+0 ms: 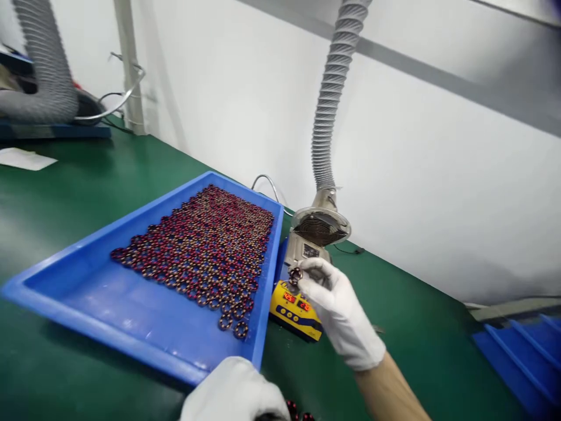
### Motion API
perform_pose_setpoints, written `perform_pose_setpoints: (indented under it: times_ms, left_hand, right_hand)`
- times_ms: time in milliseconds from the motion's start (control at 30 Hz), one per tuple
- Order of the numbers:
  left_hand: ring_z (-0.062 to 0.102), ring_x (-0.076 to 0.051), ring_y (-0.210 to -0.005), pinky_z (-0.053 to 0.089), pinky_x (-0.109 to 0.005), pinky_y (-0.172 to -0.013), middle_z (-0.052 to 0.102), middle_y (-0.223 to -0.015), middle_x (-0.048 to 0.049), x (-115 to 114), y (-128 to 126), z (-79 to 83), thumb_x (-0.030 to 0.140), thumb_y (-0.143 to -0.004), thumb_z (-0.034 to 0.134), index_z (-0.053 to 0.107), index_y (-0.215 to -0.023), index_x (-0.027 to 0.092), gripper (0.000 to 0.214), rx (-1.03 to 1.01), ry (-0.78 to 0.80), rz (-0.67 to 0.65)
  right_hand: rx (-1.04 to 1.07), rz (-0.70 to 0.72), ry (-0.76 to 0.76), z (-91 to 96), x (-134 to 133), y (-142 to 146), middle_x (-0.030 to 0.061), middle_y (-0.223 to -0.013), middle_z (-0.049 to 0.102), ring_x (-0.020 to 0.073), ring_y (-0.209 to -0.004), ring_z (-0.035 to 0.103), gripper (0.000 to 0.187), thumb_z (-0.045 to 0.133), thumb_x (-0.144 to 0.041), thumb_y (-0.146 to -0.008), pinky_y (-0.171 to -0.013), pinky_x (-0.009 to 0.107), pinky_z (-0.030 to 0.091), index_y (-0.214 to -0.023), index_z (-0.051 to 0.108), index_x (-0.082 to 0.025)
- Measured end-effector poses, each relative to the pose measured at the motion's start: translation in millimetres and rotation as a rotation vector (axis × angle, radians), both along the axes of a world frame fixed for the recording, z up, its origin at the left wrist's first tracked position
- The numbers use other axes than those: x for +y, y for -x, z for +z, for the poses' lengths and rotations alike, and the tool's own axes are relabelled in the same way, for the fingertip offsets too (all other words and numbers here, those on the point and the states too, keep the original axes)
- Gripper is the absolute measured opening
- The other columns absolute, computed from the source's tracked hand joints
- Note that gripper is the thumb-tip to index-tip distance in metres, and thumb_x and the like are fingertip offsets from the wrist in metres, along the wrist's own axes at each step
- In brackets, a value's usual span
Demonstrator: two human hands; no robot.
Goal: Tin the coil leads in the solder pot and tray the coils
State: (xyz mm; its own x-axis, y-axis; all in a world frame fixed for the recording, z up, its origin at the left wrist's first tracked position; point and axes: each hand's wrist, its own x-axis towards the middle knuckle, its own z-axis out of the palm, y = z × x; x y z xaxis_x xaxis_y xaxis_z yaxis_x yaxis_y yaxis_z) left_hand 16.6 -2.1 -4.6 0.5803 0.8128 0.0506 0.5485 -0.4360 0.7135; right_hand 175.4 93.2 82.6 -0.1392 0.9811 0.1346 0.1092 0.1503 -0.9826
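Observation:
My right hand [337,310], in a white glove, pinches a single toroidal coil [295,276] between thumb and fingertips. It holds the coil just above the yellow solder pot [294,313] with red lit digits. At the bottom edge my gloved left hand [234,393] is curled, cut off by the frame. Something dark shows under its fingers, too little to make out. A few red coils [293,409] peek out beside it. Many red and copper toroidal coils [210,240] lie packed in rows in a blue tray [109,336] to the left.
A grey ribbed exhaust hose [326,111] hangs down to a round metal hood [322,227] over the solder pot. Blue ribbed trays [521,356] are at the right. On the left are another hose [44,70] and white paper [26,159] on the green table [412,327].

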Motion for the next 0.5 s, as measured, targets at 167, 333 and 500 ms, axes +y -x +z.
perform_pose_setpoints:
  times_ms: [167, 333, 500]
  left_hand:
    - [0.060, -0.013, -0.057, 0.049, -0.030, -0.063, 0.066, -0.062, 0.0009, -1.0, -23.5, -22.0, 0.052, -0.085, 0.057, 0.067, -0.076, 0.018, 0.037, -0.036, -0.069, -0.129]
    - [0.059, -0.013, -0.055, 0.046, -0.030, -0.063, 0.066, -0.061, 0.0027, -3.0, -21.3, -22.8, 0.053, -0.086, 0.055, 0.068, -0.086, 0.020, 0.035, -0.056, -0.173, -0.182]
    - [0.056, -0.012, -0.047, 0.027, -0.028, -0.047, 0.067, -0.054, 0.0043, -4.9, -12.1, -7.9, 0.053, -0.081, 0.062, 0.072, -0.080, 0.029, 0.027, -0.071, -0.266, -0.152]
  right_hand:
    - [-0.440, 0.391, -0.181, -60.9, -2.3, 69.6, 0.0022, -0.101, 0.066, 0.0142, -0.086, 0.062, 0.023, 0.061, -0.020, -0.081, -0.079, 0.026, 0.050, -0.103, 0.059, -0.022]
    - [-1.147, 0.796, -0.566, -72.4, 3.6, 109.5, 0.0092, -0.088, 0.069, 0.0263, -0.097, 0.058, 0.009, 0.064, -0.019, -0.079, -0.089, 0.040, 0.045, -0.078, 0.072, -0.014]
    - [-1.291, 0.705, -0.602, -60.2, 5.5, 102.2, 0.0224, -0.133, 0.049, 0.0455, -0.123, 0.036, 0.017, 0.064, -0.019, -0.077, -0.102, 0.059, 0.028, -0.076, 0.073, -0.005]
